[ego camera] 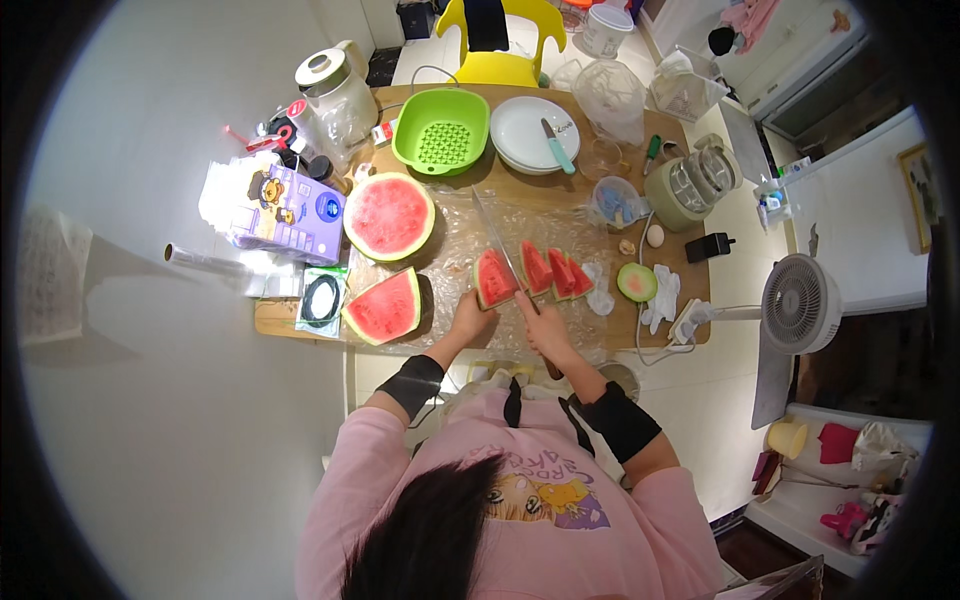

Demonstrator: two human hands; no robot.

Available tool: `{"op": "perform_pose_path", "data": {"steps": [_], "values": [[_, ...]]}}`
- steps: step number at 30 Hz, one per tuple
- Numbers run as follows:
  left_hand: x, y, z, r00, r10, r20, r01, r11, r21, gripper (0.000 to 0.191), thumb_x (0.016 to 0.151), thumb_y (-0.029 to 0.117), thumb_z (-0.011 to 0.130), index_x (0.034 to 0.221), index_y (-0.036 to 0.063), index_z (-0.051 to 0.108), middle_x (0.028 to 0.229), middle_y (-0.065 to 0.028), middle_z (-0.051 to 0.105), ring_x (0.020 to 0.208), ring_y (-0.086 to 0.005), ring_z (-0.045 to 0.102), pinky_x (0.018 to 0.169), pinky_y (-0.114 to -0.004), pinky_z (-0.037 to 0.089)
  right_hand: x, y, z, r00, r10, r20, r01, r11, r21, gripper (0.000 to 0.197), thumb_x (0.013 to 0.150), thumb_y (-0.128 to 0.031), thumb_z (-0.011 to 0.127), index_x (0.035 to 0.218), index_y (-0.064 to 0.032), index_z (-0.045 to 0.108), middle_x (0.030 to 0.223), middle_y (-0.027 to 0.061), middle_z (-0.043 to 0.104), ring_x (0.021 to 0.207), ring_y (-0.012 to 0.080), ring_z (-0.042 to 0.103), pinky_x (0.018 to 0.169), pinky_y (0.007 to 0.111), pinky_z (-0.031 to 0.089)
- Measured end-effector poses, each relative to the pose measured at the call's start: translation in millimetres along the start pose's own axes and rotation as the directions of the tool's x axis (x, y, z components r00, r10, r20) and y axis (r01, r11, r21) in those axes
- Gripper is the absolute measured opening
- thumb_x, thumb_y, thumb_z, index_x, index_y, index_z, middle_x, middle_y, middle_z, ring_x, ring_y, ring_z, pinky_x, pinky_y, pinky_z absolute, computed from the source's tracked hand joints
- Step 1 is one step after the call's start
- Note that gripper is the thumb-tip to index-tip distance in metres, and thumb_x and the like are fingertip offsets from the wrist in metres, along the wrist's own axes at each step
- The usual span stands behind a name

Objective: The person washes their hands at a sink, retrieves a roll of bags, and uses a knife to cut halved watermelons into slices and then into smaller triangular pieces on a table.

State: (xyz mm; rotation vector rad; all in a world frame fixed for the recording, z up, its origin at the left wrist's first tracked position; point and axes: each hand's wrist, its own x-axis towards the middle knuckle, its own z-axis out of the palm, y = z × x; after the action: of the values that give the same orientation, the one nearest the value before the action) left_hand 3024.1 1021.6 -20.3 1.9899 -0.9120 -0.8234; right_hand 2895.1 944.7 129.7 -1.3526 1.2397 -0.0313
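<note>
My right hand [545,330] grips the handle of a long kitchen knife [491,225], its blade pointing away from me. The blade lies along the right side of a watermelon piece [495,279]; whether it has cut in, I cannot tell. My left hand [472,319] holds that piece at its near left side. Just right of the blade stand several cut watermelon slices [555,271]. A large watermelon wedge [386,307] rests to the left, and behind it sits a watermelon half [390,217], red face up. Clear plastic film [450,225] covers the tabletop under the fruit.
At the back are a green basket [412,150] and white plates [517,135] bearing a paring knife [559,150]. A tissue pack [300,210] stands left. To the right lie a melon end piece [637,282], an egg [655,236], a blender [694,184] and a power strip [690,321].
</note>
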Motion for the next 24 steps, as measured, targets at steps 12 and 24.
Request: {"op": "perform_pose_path", "data": {"steps": [12, 24], "values": [[3.8, -4.5, 1.5, 0.998, -0.035, 0.057, 0.038, 0.999, -0.039, 0.034, 0.062, 0.000, 0.059, 0.095, -0.0025, 0.051, 0.084, -0.0140, 0.059, 0.076, -0.0215, 0.058, 0.066, -0.031, 0.046, 13.6, 28.8, 18.6, 0.989, -0.116, -0.088, 0.096, 0.973, -0.208, 0.056, 0.077, -0.052, 0.045, 0.047, -0.0049, 0.043, 0.040, 0.0023, 0.039, 0.033, 0.0134, 0.041, 0.034, 0.027, 0.032], [-0.4, 12.3, -11.9, 0.995, -0.030, 0.098, 0.034, 0.999, -0.041, 0.030, 0.062, 0.003, 0.062, 0.090, -0.0024, 0.053, 0.081, -0.0134, 0.060, 0.072, -0.0210, 0.058, 0.064, -0.031, 0.045, 17.2, 29.9, 23.1, 0.983, -0.129, -0.127, 0.078, 0.935, -0.346, 0.062, 0.076, -0.053, 0.045, 0.057, 0.0064, 0.051, 0.045, 0.0156, 0.045, 0.047, 0.0275, 0.051, 0.048, 0.039, 0.037]]}}
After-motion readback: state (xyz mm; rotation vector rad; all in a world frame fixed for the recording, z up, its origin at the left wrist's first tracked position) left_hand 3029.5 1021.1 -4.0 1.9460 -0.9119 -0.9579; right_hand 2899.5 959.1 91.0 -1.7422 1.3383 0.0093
